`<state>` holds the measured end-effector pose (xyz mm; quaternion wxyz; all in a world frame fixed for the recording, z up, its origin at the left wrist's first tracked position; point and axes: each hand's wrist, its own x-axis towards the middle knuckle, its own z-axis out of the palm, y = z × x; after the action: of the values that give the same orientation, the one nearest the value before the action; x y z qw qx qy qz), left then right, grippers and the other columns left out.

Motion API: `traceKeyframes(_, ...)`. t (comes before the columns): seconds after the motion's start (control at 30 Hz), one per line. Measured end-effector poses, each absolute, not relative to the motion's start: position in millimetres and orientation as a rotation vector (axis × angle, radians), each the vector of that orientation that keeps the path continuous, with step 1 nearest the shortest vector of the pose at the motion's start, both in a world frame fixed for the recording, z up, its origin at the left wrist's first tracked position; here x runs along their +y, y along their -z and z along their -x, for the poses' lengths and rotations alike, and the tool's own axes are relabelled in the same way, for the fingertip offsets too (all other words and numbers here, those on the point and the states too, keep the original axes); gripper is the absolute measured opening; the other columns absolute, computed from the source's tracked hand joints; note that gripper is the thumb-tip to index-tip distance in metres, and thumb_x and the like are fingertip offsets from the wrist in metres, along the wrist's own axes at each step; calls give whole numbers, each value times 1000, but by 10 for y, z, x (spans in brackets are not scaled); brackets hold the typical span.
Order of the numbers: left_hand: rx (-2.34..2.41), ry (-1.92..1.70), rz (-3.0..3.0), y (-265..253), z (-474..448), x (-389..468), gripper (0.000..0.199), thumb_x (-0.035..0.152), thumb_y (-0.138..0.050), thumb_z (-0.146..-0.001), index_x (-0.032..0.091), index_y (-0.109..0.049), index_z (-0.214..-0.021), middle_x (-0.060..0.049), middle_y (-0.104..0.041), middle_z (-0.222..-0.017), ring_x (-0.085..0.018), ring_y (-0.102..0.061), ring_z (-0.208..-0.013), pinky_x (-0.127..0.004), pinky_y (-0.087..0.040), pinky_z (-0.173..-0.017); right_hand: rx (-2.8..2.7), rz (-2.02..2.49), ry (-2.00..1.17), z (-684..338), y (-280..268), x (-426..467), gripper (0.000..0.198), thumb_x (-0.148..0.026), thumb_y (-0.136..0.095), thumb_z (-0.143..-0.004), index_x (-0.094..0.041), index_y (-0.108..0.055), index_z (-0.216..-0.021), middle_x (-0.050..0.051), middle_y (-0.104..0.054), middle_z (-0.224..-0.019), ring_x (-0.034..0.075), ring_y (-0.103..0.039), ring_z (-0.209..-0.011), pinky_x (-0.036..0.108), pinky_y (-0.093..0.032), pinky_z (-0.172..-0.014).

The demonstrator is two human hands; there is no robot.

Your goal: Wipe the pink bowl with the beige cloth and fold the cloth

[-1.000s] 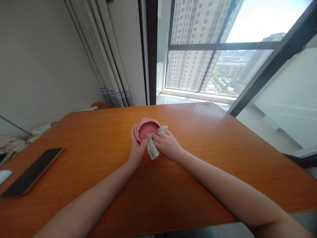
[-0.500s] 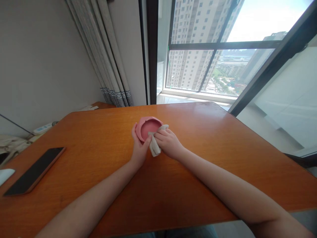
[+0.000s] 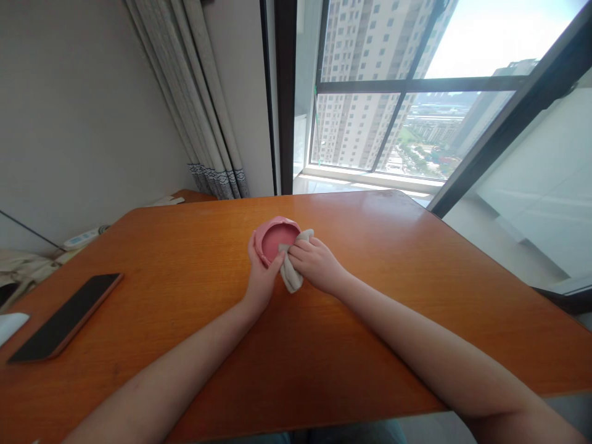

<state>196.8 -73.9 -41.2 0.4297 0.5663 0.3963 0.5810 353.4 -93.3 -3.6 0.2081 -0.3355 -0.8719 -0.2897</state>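
Note:
A pink ashtray-like dish (image 3: pixel 280 238), with a round hollow and a notched, angular rim, is held tilted toward me over the middle of the table. My left hand (image 3: pixel 263 271) grips its left and near side, thumb on the near rim and fingers around the outside. A crumpled pale grey cloth (image 3: pixel 291 277) is bunched in my right hand (image 3: pixel 314 262), whose fingers are closed on it and press it against the dish's right rim. One end of the cloth hangs below the dish; the dish's underside is hidden.
The orange-brown wooden table (image 3: pixel 370 246) spreads on all sides. A dark phone-like slab (image 3: pixel 67 320) lies at the left, beside a white object (image 3: pixel 12 327) at the edge. A power strip (image 3: pixel 83 238) is beyond the left edge. A curtain (image 3: pixel 203 111) and a large window (image 3: pixel 370 86) stand behind.
The dish has turned slightly in my left hand and shifted a little left. My right hand and the cloth have moved only slightly along its rim.

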Motion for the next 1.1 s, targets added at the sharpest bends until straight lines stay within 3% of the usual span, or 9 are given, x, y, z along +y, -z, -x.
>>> traceKeyframes(0.13, 1002, -1417, -1407, 445, -1957, -711, 60, 25, -53, -79, 24, -30, -135, -8, -42, -139, -21, -44, -126, -38, -36, -107, -2450, 911, 765, -3549, 63, -910, 23, -16, -41, -94, -16, -60, -81, 4, -59, -77, 16, -47, -77, 32, -30, -65)
traceKeyframes(0.27, 1005, -1389, -1594, 322, -1885, -672, 65, 14, -53, -71, 21, -34, -133, -7, -41, -140, -22, -38, -131, -37, -27, -112, -2506, 780, 825, -3726, 60, -840, 20, -17, -41, -95, -17, -60, -86, 2, -60, -82, 16, -48, -80, 31, -31, -66)
traceKeyframes(0.4, 988, -1409, -1604, 305, -1912, -722, 69, 19, -59, -72, 22, -31, -135, -8, -35, -145, -22, -30, -136, -36, -23, -114, -2477, 808, 854, -3709, 63, -861, 24, -15, -41, -94, -17, -59, -79, 2, -58, -77, 15, -47, -78, 32, -31, -65)
traceKeyframes(0.47, 968, -1439, -1471, 364, -1956, -759, 70, 27, -60, -77, 24, -25, -137, -9, -34, -145, -22, -32, -136, -36, -28, -112, -2430, 846, 835, -3622, 78, -896, 27, -15, -40, -94, -17, -59, -76, 3, -58, -74, 15, -46, -75, 32, -31, -64)
traceKeyframes(0.53, 931, -1418, -1343, 425, -1984, -773, 68, 33, -58, -80, 24, -23, -137, -11, -42, -139, -22, -42, -129, -39, -36, -106, -2382, 892, 798, -3542, 97, -921, 27, -14, -39, -94, -16, -60, -78, 3, -58, -73, 15, -46, -74, 32, -31, -65)
traceKeyframes(0.7, 969, -1396, -1401, 401, -1910, -655, 51, 31, -59, -77, 20, -41, -124, -9, -54, -123, -22, -53, -114, -40, -40, -102, -2463, 860, 702, -3597, 93, -865, 21, -18, -40, -95, -15, -61, -91, 5, -62, -85, 16, -48, -82, 31, -34, -68)
traceKeyframes(0.83, 1003, -1335, -1620, 317, -1807, -493, 56, 26, -60, -73, 21, -44, -126, -9, -49, -132, -24, -44, -126, -40, -32, -109, -2566, 859, 701, -3744, 60, -801, 21, -19, -39, -96, -16, -60, -96, 6, -62, -93, 17, -49, -89, 32, -35, -72)
traceKeyframes(0.97, 1034, -1270, -1654, 386, -1766, -408, 58, 27, -60, -74, 22, -44, -129, -9, -43, -140, -25, -37, -133, -42, -23, -113, -2588, 936, 655, -3699, 103, -798, 20, -20, -43, -95, -16, -61, -87, 5, -61, -86, 17, -48, -85, 33, -35, -72)
traceKeyframes(1.1, 1043, -1343, -1534, 505, -1812, -477, 63, 33, -59, -77, 24, -34, -135, -8, -33, -147, -22, -31, -136, -39, -22, -114, -2510, 1012, 651, -3548, 196, -832, 18, -18, -44, -93, -16, -61, -88, 5, -61, -84, 19, -47, -84, 34, -36, -72)
